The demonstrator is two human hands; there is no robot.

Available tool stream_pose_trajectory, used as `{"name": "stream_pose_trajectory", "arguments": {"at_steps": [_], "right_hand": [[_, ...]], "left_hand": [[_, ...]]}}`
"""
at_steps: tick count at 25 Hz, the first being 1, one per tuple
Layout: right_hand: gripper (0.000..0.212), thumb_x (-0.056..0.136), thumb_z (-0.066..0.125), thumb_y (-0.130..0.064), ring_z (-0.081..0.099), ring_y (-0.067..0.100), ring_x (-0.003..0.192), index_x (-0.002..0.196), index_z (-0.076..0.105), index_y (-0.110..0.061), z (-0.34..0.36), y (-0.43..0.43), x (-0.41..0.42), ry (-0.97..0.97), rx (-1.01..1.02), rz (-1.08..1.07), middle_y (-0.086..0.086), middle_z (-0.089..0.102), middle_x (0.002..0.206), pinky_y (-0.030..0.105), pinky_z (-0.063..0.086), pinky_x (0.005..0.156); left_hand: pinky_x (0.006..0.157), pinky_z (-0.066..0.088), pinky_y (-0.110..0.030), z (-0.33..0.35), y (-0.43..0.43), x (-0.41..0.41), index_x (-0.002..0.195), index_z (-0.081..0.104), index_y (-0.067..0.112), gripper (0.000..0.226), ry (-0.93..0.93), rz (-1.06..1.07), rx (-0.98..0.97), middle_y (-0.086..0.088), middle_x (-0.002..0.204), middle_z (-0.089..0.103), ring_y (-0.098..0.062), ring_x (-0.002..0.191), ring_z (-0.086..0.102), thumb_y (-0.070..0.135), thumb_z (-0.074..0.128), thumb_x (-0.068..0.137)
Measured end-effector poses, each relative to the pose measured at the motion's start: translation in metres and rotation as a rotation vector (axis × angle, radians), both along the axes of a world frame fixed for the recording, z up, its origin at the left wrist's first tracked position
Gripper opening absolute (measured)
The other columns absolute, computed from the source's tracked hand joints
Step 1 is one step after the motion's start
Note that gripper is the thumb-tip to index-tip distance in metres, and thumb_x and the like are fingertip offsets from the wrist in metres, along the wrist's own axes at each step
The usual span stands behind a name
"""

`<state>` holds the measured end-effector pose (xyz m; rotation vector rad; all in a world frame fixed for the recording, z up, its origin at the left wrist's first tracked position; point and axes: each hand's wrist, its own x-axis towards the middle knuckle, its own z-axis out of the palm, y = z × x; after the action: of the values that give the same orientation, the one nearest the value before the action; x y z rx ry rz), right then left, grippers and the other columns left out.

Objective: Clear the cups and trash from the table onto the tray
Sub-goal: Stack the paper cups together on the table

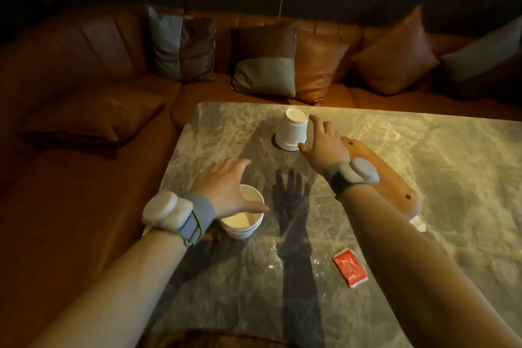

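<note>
My left hand point(226, 192) hovers spread over the upright cup point(243, 213) at lower centre-left of the frame, fingers apart and curved above its rim, thumb reaching past the near side; I am not gripping it yet, and I come from above because the open mouth gives me a rim to pinch. The cup looks like a stack of two or three nested together, so I judge it will lift as one piece if I squeeze gently.

My right hand point(324, 144) is open too, thumb and fingers parted beside the upside-down cup point(292, 131) in the upper centre, the thumb tip just at its base. With the cup standing on its mouth, a side grasp around the wall is the sensible way in.

The wooden tray point(395, 178) lies on the marble counter point(452, 164) under and right of my right wrist, half hidden by my forearm. A red packet point(350, 267) sits at lower right, and a scrap of white paper point(418, 223) pokes out by the tray's near end. Nothing is on the tray yet as far as I can see.
</note>
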<state>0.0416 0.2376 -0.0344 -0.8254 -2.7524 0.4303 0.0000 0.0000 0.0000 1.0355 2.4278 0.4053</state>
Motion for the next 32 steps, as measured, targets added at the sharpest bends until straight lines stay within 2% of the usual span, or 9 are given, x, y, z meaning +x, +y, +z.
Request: {"name": "stream_pose_trajectory", "arguments": {"at_steps": [4, 7, 11, 15, 19, 22, 27, 30, 32], "right_hand": [[0.086, 0.08, 0.065, -0.036, 0.031, 0.037, 0.132, 0.145, 0.014, -0.013, -0.032, 0.016, -0.03, 0.066, -0.221, -0.112, 0.016, 0.027, 0.149, 0.049, 0.03, 0.106], [0.1, 0.071, 0.074, -0.034, 0.028, 0.036, 0.135, 0.145, 0.011, -0.015, -0.058, 0.031, -0.05, 0.162, -0.388, -0.189, 0.014, 0.027, 0.151, 0.049, 0.027, 0.11], [0.108, 0.062, 0.08, -0.035, 0.028, 0.032, 0.137, 0.145, 0.012, -0.018, -0.082, 0.047, -0.077, 0.25, -0.467, -0.218, 0.011, 0.031, 0.15, 0.046, 0.026, 0.111], [0.102, 0.058, 0.08, -0.036, 0.039, 0.027, 0.131, 0.14, 0.022, -0.021, -0.095, 0.048, -0.093, 0.414, -0.472, -0.221, 0.006, 0.043, 0.141, 0.042, 0.034, 0.105], [0.087, 0.061, 0.078, -0.033, 0.047, 0.024, 0.122, 0.132, 0.03, -0.018, -0.101, 0.045, -0.098, 0.481, -0.519, -0.25, 0.006, 0.049, 0.131, 0.04, 0.04, 0.1], [0.081, 0.062, 0.078, -0.029, 0.048, 0.024, 0.119, 0.128, 0.034, -0.015, -0.092, 0.035, -0.089, 0.511, -0.533, -0.235, 0.008, 0.049, 0.128, 0.039, 0.041, 0.098], [0.08, 0.062, 0.078, -0.025, 0.044, 0.026, 0.119, 0.128, 0.035, -0.01, -0.051, -0.012, -0.048, 0.547, -0.401, -0.012, 0.014, 0.045, 0.127, 0.04, 0.04, 0.1], [0.077, 0.063, 0.075, -0.03, 0.043, 0.036, 0.117, 0.129, 0.042, -0.006, -0.018, -0.048, -0.011, 0.502, -0.118, 0.204, 0.02, 0.048, 0.125, 0.047, 0.035, 0.095], [0.074, 0.066, 0.068, -0.037, 0.041, 0.042, 0.12, 0.131, 0.039, -0.016, -0.001, -0.073, 0.015, 0.409, 0.062, 0.3, 0.019, 0.049, 0.128, 0.052, 0.035, 0.092]], "left_hand": [[0.109, 0.027, -0.049, -0.039, 0.004, 0.009, 0.141, 0.01, 0.037, 0.107, 0.032, -0.013, -0.097, 0.009, 0.155, 0.004, -0.024, 0.141, 0.01, 0.071, 0.064, 0.055], [0.103, 0.034, -0.047, -0.061, 0.006, 0.009, 0.138, 0.01, 0.042, 0.098, 0.052, -0.021, -0.103, 0.014, 0.152, 0.004, -0.023, 0.138, 0.01, 0.066, 0.062, 0.059], [0.087, 0.043, -0.038, -0.067, 0.01, 0.012, 0.13, 0.015, 0.047, 0.087, 0.115, 0.008, -0.014, 0.018, 0.14, 0.017, -0.019, 0.126, 0.022, 0.063, 0.06, 0.058], [0.079, 0.041, -0.031, -0.068, 0.007, 0.012, 0.129, 0.016, 0.05, 0.086, 0.178, 0.018, 0.053, 0.021, 0.133, 0.022, -0.014, 0.121, 0.027, 0.065, 0.057, 0.055], [0.071, 0.035, -0.027, -0.069, 0.008, 0.012, 0.128, 0.016, 0.05, 0.085, 0.176, -0.005, 0.067, 0.022, 0.128, 0.023, -0.011, 0.116, 0.028, 0.065, 0.055, 0.055], [0.072, 0.034, -0.029, -0.07, 0.007, 0.013, 0.131, 0.014, 0.051, 0.088, 0.17, -0.002, 0.077, 0.022, 0.13, 0.022, -0.013, 0.116, 0.027, 0.062, 0.059, 0.055], [0.087, 0.043, -0.04, -0.071, 0.008, 0.013, 0.139, 0.011, 0.049, 0.099, 0.114, 0.048, 0.081, 0.018, 0.15, 0.014, -0.017, 0.124, 0.018, 0.057, 0.066, 0.056], [0.098, 0.041, -0.043, -0.074, 0.002, 0.021, 0.139, 0.026, 0.039, 0.093, 0.107, 0.125, 0.172, 0.004, 0.144, 0.024, -0.017, 0.123, 0.017, 0.054, 0.071, 0.059], [0.102, 0.038, -0.043, -0.076, 0.0, 0.023, 0.136, 0.033, 0.025, 0.093, 0.095, 0.202, 0.217, -0.001, 0.138, 0.03, -0.022, 0.125, 0.021, 0.053, 0.073, 0.057]]}}
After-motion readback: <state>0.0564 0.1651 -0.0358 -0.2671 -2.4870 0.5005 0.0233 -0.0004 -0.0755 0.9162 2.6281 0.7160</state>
